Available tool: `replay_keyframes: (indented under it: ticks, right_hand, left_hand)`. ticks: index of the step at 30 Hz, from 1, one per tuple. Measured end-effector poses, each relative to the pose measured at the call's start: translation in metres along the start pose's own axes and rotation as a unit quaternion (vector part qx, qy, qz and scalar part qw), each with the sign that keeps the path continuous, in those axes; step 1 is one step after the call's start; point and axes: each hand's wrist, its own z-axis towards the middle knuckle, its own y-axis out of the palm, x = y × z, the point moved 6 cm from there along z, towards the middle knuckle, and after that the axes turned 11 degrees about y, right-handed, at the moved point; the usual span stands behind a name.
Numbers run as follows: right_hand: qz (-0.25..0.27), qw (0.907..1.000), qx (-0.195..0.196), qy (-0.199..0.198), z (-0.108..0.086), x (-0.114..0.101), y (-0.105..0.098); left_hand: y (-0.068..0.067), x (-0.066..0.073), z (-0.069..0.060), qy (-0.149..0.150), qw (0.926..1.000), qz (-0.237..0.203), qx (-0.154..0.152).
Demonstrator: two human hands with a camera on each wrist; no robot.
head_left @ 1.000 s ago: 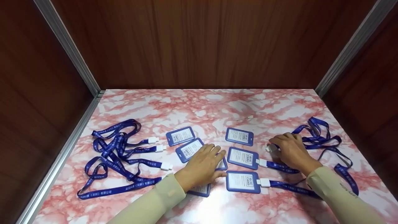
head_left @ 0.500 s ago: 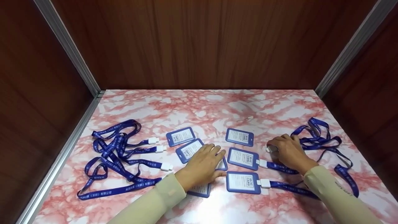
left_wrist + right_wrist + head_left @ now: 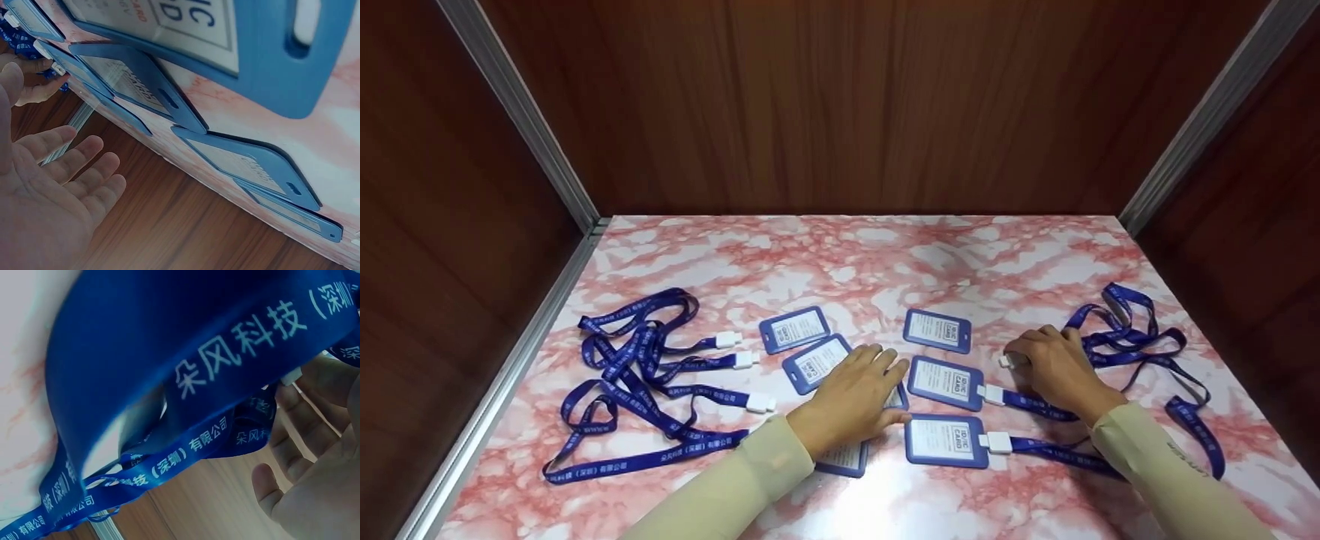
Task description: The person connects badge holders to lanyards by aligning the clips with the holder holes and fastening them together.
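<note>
My left hand (image 3: 847,397) is over the left group of blue badge holders, partly covering a tilted holder (image 3: 816,365) and others below it. In the left wrist view, its fingers are extended and the palm (image 3: 45,208) holds nothing. At the right, my right hand (image 3: 1057,367) pinches the white clip (image 3: 1009,361) of a blue lanyard (image 3: 1125,349). That clip (image 3: 291,377) peeks from between thumb and fingers in the right wrist view. It points toward the top right badge holder (image 3: 937,330) and is apart from it. Two holders below, a middle one (image 3: 946,382) and a lower one (image 3: 946,441), have lanyard clips at their slots.
Tangled blue lanyards (image 3: 637,375) with white clips (image 3: 759,403) lie on the left. Another badge holder (image 3: 795,330) sits at the upper left of the group. Pink-and-white marbled table (image 3: 840,255) meets a dark wood panel (image 3: 840,105) at the back.
My right hand has shifted slightly left and down with the clip, and its fingers now cover more of it. My left hand has stayed nearly still.
</note>
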Motion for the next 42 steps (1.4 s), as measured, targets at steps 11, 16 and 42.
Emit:
replay_keyframes:
  ticks: [11, 16, 42]
  right_hand:
    - [0.004, 0.9998, 0.017, 0.005, -0.001, -0.001, -0.007]
    - [0.011, 0.9996, 0.024, 0.003, -0.002, -0.005, -0.008]
    - [0.023, 0.9982, 0.054, -0.005, -0.007, -0.013, -0.016]
  left_hand:
    - [-0.006, -0.002, 0.013, -0.002, 1.0000, -0.002, 0.004]
    - [-0.008, -0.004, 0.018, -0.002, 0.9999, -0.011, 0.011]
    - [-0.006, -0.012, 0.060, -0.003, 0.9998, 0.019, -0.008]
